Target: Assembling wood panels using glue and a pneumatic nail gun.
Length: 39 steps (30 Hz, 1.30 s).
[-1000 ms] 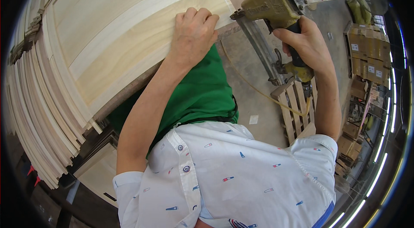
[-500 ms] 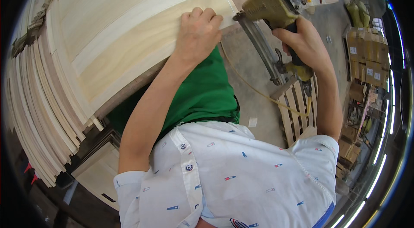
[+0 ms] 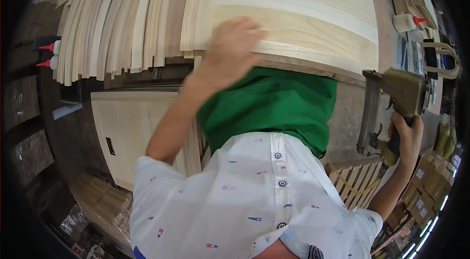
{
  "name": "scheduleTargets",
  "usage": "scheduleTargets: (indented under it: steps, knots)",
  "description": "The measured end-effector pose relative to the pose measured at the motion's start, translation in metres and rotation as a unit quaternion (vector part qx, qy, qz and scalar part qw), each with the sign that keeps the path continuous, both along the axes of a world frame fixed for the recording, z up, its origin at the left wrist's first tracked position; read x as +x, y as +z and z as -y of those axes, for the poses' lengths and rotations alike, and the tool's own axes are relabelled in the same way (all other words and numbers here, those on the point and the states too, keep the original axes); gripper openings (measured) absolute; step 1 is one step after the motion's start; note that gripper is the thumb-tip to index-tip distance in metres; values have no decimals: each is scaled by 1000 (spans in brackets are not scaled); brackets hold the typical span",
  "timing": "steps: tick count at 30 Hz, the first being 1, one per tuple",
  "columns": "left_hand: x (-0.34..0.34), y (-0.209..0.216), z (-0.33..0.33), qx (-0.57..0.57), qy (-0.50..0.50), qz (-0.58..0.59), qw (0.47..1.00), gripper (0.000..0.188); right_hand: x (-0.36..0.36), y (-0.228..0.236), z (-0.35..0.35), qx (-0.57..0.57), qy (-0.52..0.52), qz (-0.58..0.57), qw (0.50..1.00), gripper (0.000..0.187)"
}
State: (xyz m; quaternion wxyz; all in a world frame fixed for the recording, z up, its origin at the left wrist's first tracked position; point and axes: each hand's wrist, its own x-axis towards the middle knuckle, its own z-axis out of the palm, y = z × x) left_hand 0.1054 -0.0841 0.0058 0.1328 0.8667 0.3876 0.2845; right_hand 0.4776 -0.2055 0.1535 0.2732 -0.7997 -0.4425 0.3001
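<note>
A pale wooden panel (image 3: 298,21) lies on the bench in front of me, with a lighter strip along its near edge. My left hand (image 3: 231,46) is over the panel's near left part, its fingers smeared by motion. I cannot tell whether it touches the wood. To the right, my right hand (image 3: 409,134) is wrapped round the handle of a worn olive-coloured nail gun (image 3: 404,90). The gun's long magazine (image 3: 369,112) hangs down on its left side, beyond the panel's right edge.
Several thin wooden strips (image 3: 120,19) lie side by side left of the panel. Below them stands a pale board (image 3: 134,122) with a dark slot. A glue bottle (image 3: 404,22) with a red tip lies at the right. A yellow hose (image 3: 350,186) crosses a slatted pallet (image 3: 360,176).
The view has swung left, bringing more strips into sight. My left hand has left the panel's right part and moved toward its left end. The nail gun stays in my right hand, now lower.
</note>
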Motion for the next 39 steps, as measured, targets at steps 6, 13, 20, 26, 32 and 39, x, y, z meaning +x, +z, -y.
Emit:
scheduleTargets:
  steps: [6, 13, 20, 26, 32, 39]
  knots:
    - [-64, 13, 8, -27, 55, -65, 996, 44, -58, -8, -49, -7, 123, -43, 991, 24]
    - [-71, 2, 3, 18, 29, -45, 998, 36, -133, 0, -86, -19, 239, -22, 971, 26]
    - [-68, -2, 0, 25, 32, -33, 999, 29, -172, 2, -102, -38, 318, -12, 947, 29]
    - [-74, -6, -2, -13, 31, 11, 999, 24, -187, -15, -110, -10, 382, -41, 923, 31]
    - [-72, -2, -3, -33, 49, 9, 998, 23, -199, -19, -113, -11, 409, -26, 912, 28]
    - [-66, -1, -10, -41, 27, 15, 999, 25, -196, -29, -115, 70, 451, 2, 890, 30]
